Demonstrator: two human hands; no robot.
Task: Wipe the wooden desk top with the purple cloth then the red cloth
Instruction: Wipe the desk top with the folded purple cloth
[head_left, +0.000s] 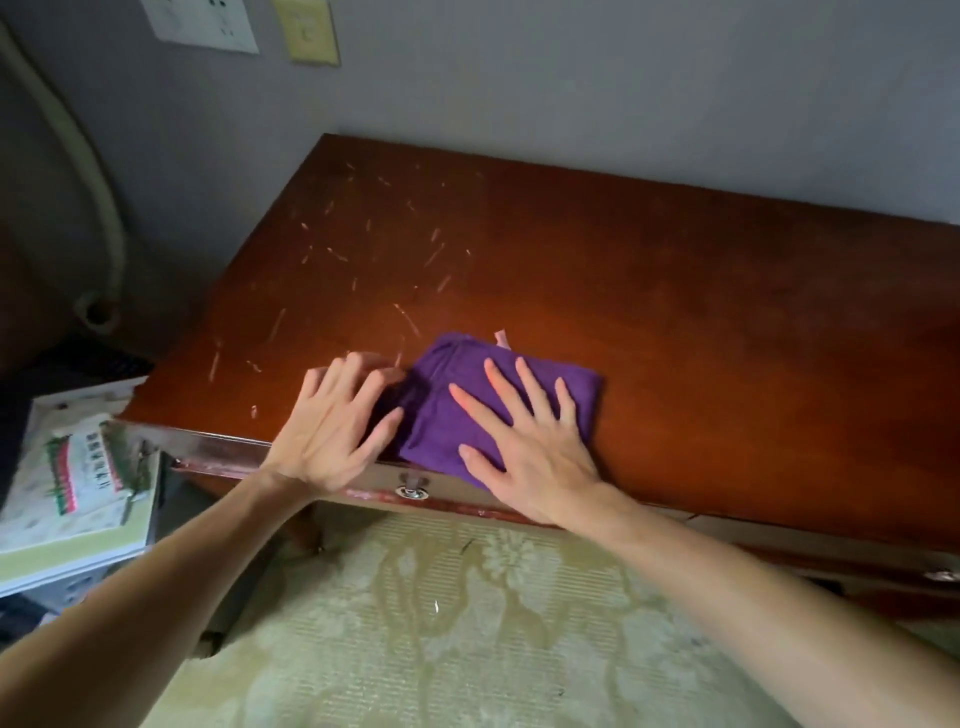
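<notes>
While both hands lie flat, fingers spread, right hand (524, 447) pressing purple cloth (447, 415) at near desk (675, 322) edge, left hand (332, 431) touching its left side, gripping nothing.

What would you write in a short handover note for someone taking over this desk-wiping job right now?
Right hand: open, palm flat on the folded purple cloth, fingers spread.
Left hand: open, resting on the wooden desk top at the cloth's left edge, beside the near rim.
Cloth lies at the front of the desk, above a drawer knob.
Done: purple cloth is in place for wiping; how much has been wiped cannot be told. Pale marks show on the far left area.
Left: finish the purple pass, then wipe with the red cloth, which is not in view.
</notes>
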